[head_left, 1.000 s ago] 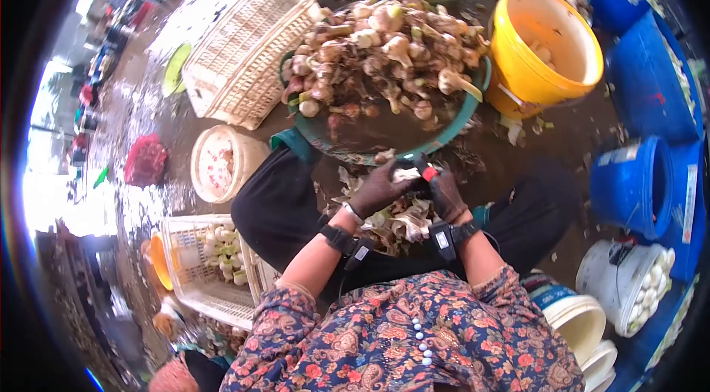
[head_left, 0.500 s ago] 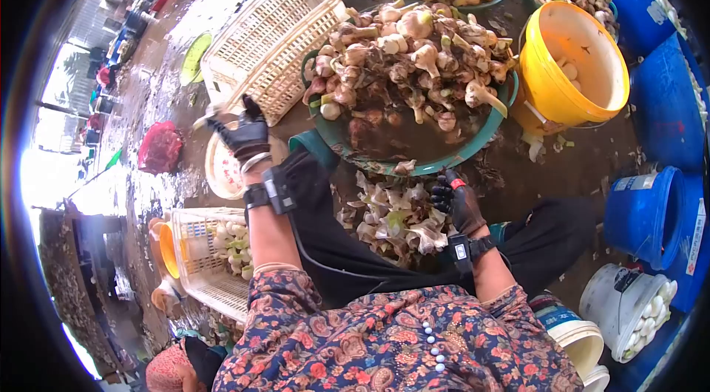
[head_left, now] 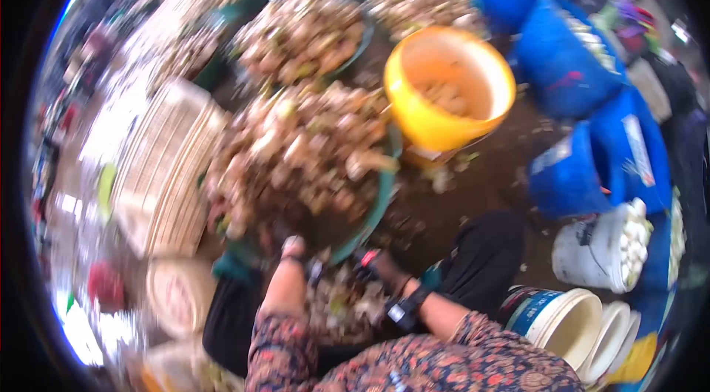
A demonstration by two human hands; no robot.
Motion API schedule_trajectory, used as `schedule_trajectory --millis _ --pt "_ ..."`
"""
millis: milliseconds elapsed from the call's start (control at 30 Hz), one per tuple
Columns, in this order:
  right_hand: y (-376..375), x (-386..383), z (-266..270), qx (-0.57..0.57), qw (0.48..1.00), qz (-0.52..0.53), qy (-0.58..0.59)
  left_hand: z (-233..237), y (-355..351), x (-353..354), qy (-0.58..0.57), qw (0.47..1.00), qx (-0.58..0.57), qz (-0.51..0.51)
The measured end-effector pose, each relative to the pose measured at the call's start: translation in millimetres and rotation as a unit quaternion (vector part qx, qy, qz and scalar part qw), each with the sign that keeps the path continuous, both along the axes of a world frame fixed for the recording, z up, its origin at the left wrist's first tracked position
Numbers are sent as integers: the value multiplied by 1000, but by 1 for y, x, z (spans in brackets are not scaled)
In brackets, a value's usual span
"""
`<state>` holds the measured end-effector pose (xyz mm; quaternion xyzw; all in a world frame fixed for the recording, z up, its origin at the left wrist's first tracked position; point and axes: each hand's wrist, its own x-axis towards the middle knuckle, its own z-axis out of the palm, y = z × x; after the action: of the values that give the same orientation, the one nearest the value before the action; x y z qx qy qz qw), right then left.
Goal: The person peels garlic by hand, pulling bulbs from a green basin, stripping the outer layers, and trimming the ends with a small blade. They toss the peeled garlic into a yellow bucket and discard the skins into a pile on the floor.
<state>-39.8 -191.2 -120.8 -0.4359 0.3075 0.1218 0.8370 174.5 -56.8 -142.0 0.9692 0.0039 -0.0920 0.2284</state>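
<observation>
Left hand (head_left: 284, 234), right hand (head_left: 370, 259) at blurred garlic heap (head_left: 303, 148), stalk directions unreadable.

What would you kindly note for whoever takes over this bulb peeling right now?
Left hand: at the near edge of the bulb heap in the green basin; grip blurred.
Right hand: low over the peelings; fingers unclear.
Done: peeled bulbs in the white bucket, a few in the yellow bucket.
Left: the heap is piled high, unpeeled.

Left hand (head_left: 285, 231), bulbs (head_left: 299, 148): heavy blur
</observation>
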Motion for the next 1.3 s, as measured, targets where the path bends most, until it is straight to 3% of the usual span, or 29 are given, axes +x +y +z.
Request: schedule_trajectory --millis 33,67,100,133,167,200,267,300,367,400,433,467,567,600,667,700,767,800,833,867,900,967,1000,1067,1100,1133,1167,1300 --pt "3 2 -9 -62 998 10 -2 51 -13 -16 56 998 -20 18" --pt "7 6 8 -114 993 -24 3 -2 9 5 42 998 -17 -31" --pt "13 7 -23 -125 992 -18 10 -49 27 27 -1 997 -26 -67" --pt "14 9 -35 -166 986 1 18 -74 42 46 30 995 7 -96" --pt "11 11 -14 -76 996 -26 27 35 30 10 -63 930 74 -353" --pt "13 11 10 18 998 -44 35 -62 55 45 5 975 -88 -203" --pt "12 18 9 0 997 -39 61 -41 54 15 101 940 -312 -94" --pt "9 16 27 6 997 -37 63 -48 55 15 96 939 -315 -102" --pt "10 13 33 8 997 -42 68 -67 56 12 67 965 -225 -113" --pt "13 12 31 12 996 -40 77 -48 51 10 64 965 -228 -116" --pt "13 11 14 13 997 -8 75 -26 48 10 -65 938 -45 -338" --pt "13 7 5 10 997 -8 72 -3 37 4 -188 819 143 -523" --pt "11 0 -35 88 996 4 -10 17 0 -10 -221 818 195 -494" --pt "10 3 -37 86 996 4 -14 -94 -9 45 144 909 160 -358" --pt "8 5 -35 90 995 -4 30 -143 -20 29 -64 961 105 -247" --pt "7 7 -26 49 998 5 42 -155 -18 31 -60 962 103 -248" --pt "7 8 -22 10 999 -7 31 -174 -9 39 -76 844 160 -506" --pt "9 8 -19 -29 999 -17 13 -87 -26 19 -67 773 262 -575" --pt "9 10 -1 -23 999 -25 36 -35 -33 12 -10 755 265 -599" --pt "13 9 0 -19 999 -23 39 -12 -32 9 46 738 266 -618" --pt "14 11 1 16 999 -11 40 -16 -21 9 48 739 268 -616" --pt "12 16 -2 42 998 -6 37 -31 -7 11 -70 800 -25 -595" --pt "16 17 -11 -18 999 -39 33 -9 7 -5 61 859 -138 -490" --pt "12 20 -20 -77 994 -76 27 0 11 -4 -202 748 -110 -623" --pt "5 22 -25 53 996 -68 15 22 13 -11 -205 746 -109 -625" --pt "3 21 -27 183 981 -56 5 55 11 -26 27 859 -212 -464" --pt "5 20 -20 183 981 -56 5 79 8 -40 256 885 -293 -256" --pt "10 9 45 142 987 -47 -51 120 0 -85 252 826 -382 -328"
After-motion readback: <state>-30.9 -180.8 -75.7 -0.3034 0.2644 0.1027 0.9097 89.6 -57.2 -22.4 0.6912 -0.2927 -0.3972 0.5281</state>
